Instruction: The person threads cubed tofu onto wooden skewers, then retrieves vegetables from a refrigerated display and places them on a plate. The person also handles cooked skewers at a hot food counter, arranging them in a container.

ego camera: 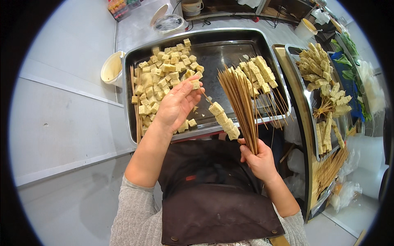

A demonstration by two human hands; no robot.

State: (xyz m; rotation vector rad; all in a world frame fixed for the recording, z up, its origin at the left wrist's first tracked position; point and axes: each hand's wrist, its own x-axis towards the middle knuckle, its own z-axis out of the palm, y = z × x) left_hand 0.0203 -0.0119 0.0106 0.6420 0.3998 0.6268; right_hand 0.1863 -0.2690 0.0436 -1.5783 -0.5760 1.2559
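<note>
My left hand [181, 103] pinches a pale yellow spongy cube [194, 84], which looks like frozen tofu, at the tip of a bamboo skewer [206, 97]. Further down that skewer sits a row of several cubes [223, 120]. My right hand [258, 160] grips a thick bundle of bare bamboo skewers [241, 110] and also the lower end of the loaded skewer. Both hands are over the near side of a large dark metal tray [215, 58]. Loose cubes [163, 73] are heaped on its left half; finished-looking skewers of cubes [257, 73] lie at its right.
More bare skewers [135, 104] lie along the tray's left edge. A second metal tray [312, 123] of loaded skewers stands on a wooden-edged table at right, with leafy greens [347, 75] beyond. White buckets [113, 69] stand beside the wall and behind. Plastic bags [344, 193] sit at lower right.
</note>
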